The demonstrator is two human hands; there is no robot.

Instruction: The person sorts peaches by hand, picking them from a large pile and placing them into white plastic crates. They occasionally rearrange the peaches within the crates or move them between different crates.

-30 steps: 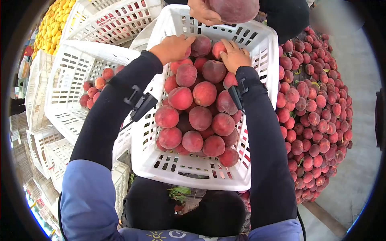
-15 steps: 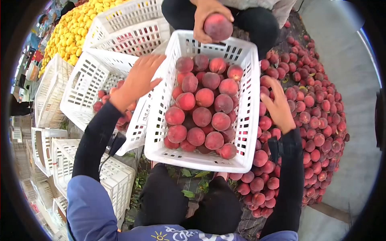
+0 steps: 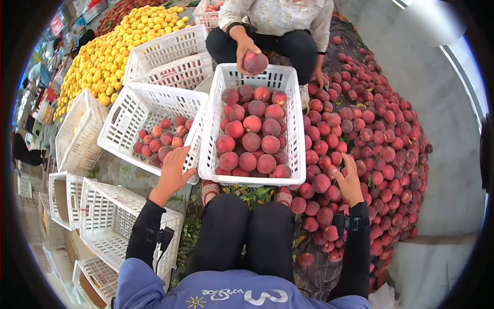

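A white plastic crate [image 3: 208, 164] full of red peaches [image 3: 252, 123] stands in front of my knees. My left hand [image 3: 174, 172] is open and holds nothing, fingers apart, just off the crate's near left corner. It overlaps the front edge of a second white crate [image 3: 110, 135], which has a small batch of peaches [image 3: 158, 140] in it. On the other side, my right hand [image 3: 350, 181] hovers open over a big heap of peaches [image 3: 378, 149]. A person across from me holds one peach [image 3: 255, 63] above the far rim of the full crate.
Several more white crates [image 3: 116, 216] stand along the left. Behind them lies a heap of yellow fruit [image 3: 105, 56]. The co-worker's other hand [image 3: 318, 77] rests by the peach heap. Green leaves [image 3: 190, 232] litter the ground by my feet.
The view has tilted up and back, showing more of the co-worker. Both my hands now appear lower, nearer my body, still apart and holding nothing. The co-worker still holds the peach.
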